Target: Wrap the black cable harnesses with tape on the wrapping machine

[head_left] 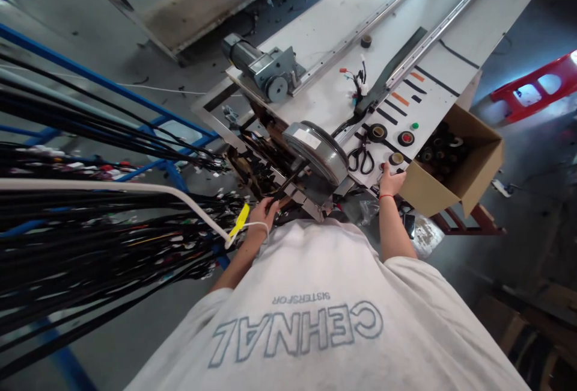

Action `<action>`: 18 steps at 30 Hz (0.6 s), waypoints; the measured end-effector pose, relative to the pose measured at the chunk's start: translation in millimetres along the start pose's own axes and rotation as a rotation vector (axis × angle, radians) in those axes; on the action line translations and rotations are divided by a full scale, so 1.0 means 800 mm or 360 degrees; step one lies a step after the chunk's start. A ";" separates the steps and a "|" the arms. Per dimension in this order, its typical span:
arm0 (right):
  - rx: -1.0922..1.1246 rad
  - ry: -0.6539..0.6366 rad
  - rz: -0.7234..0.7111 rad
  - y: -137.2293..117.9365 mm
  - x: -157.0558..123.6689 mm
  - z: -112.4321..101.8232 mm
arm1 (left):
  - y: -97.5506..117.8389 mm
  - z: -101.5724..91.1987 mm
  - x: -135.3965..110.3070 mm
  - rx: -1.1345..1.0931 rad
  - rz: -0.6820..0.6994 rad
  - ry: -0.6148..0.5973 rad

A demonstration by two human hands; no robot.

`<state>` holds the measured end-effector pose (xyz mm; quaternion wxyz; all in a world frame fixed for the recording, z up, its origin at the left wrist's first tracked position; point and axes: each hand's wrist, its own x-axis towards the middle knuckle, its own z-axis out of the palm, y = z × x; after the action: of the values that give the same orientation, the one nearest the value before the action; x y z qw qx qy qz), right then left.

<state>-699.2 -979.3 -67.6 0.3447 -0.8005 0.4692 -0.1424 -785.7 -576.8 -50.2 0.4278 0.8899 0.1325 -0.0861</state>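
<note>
My right hand (pixel 391 181) is at the near edge of the white table, thumb side touching a small red button. It holds nothing that I can see. Just beyond it a yellowish-cored tape roll (pixel 396 159) lies flat. Black-handled scissors (pixel 361 159) rest to its left. My left hand (pixel 265 213) hangs low beside the machine's near end, fingers partly spread and apparently bare. A white cord crosses that wrist. Between both hands stands a large grey wheel (pixel 318 151), wrapped in glossy material with a white label.
A cardboard box (pixel 469 165) of dark rolls stands at the right. More tape rolls (pixel 377 132) and a wire bundle (pixel 358 81) lie on the table (pixel 333 24). A motor (pixel 259 63) sits behind the wheel. Hanging black cables (pixel 112 240) fill the left side.
</note>
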 end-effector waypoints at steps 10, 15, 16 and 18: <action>-0.0013 -0.0012 0.0009 0.000 -0.002 -0.001 | 0.050 0.029 0.037 -0.0450 0.0085 -0.0223; -0.0025 0.0007 0.0008 0.001 -0.001 -0.001 | 0.083 0.026 0.067 -0.0668 0.0066 -0.0400; -0.0028 0.0013 0.0009 0.000 -0.001 0.000 | 0.086 0.021 0.073 -0.0682 0.0036 -0.0431; -0.0030 0.0022 0.0009 -0.001 -0.003 -0.001 | 0.091 0.011 0.083 -0.0662 0.0007 -0.0517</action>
<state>-700.0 -977.5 -66.6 0.3342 -0.8014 0.4751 -0.1426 -700.7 -617.0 -19.4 0.6175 0.7576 0.0750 -0.1979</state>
